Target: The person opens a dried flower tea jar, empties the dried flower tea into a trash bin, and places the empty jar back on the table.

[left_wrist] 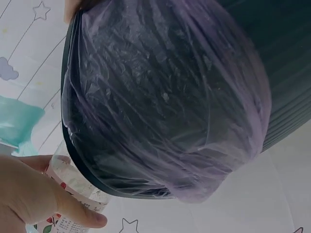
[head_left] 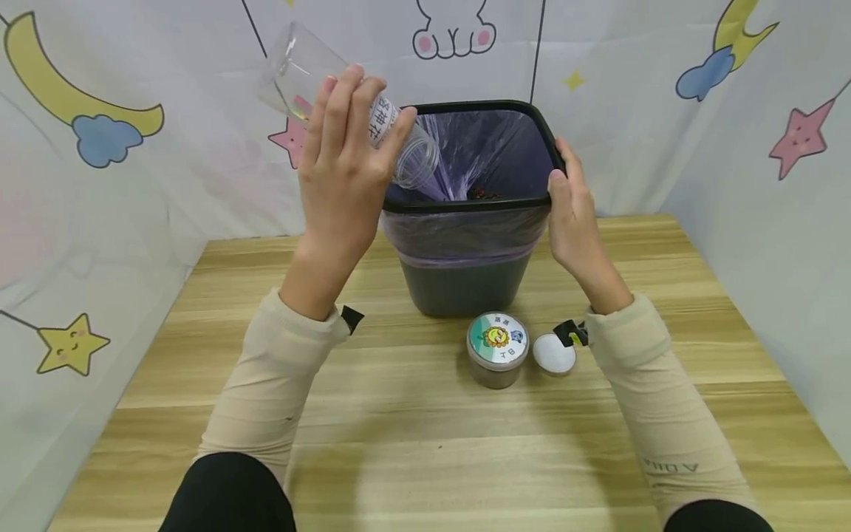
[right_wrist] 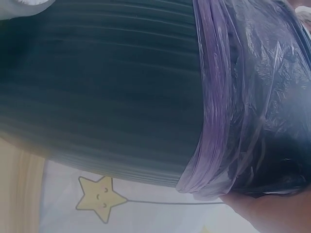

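Observation:
My left hand (head_left: 349, 162) grips a clear jar (head_left: 309, 66) with a printed label, tilted so its open mouth points down to the right, over the rim of the trash bin (head_left: 459, 284). The jar's walls look see-through, with little showing inside. In the left wrist view, the thumb lies across the jar's label (left_wrist: 80, 199), patterned with red and green. At the bin's right side, my right hand (head_left: 572, 210) holds the black rim, its thumb near the front corner. A purple bag (head_left: 465, 144) lines the bin, and small dark reddish bits (head_left: 484, 193) lie in it.
In front of the bin, a small round tin (head_left: 497, 351) with a colourful lid stands on the wooden table (head_left: 412, 443). Beside it on the right lies a white round lid (head_left: 555, 355). A patterned white curtain (head_left: 199, 177) closes in the back and sides.

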`<state>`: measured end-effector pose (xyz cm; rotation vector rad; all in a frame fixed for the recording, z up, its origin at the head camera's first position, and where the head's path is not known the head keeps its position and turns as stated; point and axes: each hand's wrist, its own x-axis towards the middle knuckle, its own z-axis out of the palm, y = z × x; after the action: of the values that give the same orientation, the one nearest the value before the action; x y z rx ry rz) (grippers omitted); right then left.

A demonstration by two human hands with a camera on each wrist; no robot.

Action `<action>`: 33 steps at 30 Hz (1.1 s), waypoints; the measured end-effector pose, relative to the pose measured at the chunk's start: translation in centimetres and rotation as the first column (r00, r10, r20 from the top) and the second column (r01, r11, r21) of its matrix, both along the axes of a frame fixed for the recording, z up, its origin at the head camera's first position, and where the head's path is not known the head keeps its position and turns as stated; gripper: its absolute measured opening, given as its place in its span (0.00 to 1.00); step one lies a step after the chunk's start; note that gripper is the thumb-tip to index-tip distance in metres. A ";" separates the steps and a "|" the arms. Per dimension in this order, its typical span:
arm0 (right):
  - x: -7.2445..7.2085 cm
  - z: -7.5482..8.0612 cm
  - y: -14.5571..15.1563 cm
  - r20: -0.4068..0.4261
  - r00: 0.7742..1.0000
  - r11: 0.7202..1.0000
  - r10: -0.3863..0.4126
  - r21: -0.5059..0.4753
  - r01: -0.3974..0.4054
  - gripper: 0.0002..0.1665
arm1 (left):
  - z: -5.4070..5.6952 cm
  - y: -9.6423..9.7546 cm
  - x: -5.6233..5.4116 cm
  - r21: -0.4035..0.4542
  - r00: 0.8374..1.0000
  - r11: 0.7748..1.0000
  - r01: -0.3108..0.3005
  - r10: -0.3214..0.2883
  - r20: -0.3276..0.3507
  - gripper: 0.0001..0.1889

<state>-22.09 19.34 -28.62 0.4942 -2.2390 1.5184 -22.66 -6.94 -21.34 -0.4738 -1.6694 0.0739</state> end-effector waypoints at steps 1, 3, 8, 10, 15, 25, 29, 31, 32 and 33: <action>0.0 0.0 0.0 -0.001 1.000 1.000 -0.002 0.001 0.002 0.36 | 0.0 0.0 0.0 0.002 1.000 1.000 0.001 -0.001 0.000 0.14; 0.0 0.1 0.0 -0.005 1.000 1.000 -0.002 0.002 0.002 0.36 | 0.1 0.0 0.2 -0.015 1.000 1.000 0.001 -0.001 0.010 0.15; 0.1 0.3 0.0 -0.011 1.000 1.000 -0.008 -0.001 0.008 0.36 | 0.4 0.1 0.6 -0.014 1.000 1.000 0.013 -0.013 0.015 0.18; 0.1 0.4 0.0 -0.006 1.000 1.000 -0.010 0.000 0.010 0.36 | 0.4 0.1 0.6 0.004 1.000 1.000 0.020 -0.020 0.007 0.18; 0.1 0.4 -0.1 0.009 1.000 1.000 -0.005 -0.013 0.005 0.36 | 0.3 0.0 0.7 0.045 1.000 0.999 0.024 -0.024 -0.012 0.17; 0.1 -0.1 0.1 0.010 1.000 1.000 -0.015 -0.001 0.015 0.37 | -0.4 -0.5 1.5 0.103 0.994 0.995 0.000 -0.010 0.105 0.24; 0.2 -0.4 0.1 0.022 1.000 1.000 -0.007 -0.010 0.008 0.42 | -0.7 -1.0 1.9 0.146 0.982 0.989 -0.034 0.006 0.190 0.18; 0.2 -0.5 0.1 0.026 1.000 1.000 -0.009 -0.009 0.009 0.44 | -0.7 -1.3 2.1 0.162 0.976 0.986 -0.040 0.003 0.218 0.17; 0.2 -0.5 0.2 0.028 1.000 1.000 -0.010 -0.006 0.010 0.44 | -0.7 -1.4 2.2 0.169 0.973 0.985 -0.039 -0.001 0.230 0.17; 0.2 -0.5 0.2 0.030 1.000 1.000 -0.009 -0.004 0.010 0.45 | -0.6 -1.5 2.3 0.176 0.971 0.984 -0.037 -0.006 0.241 0.17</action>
<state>-21.87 19.54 -29.09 0.4618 -2.2567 1.5354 -20.40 -8.41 -21.96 -0.3428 -1.8981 -0.1266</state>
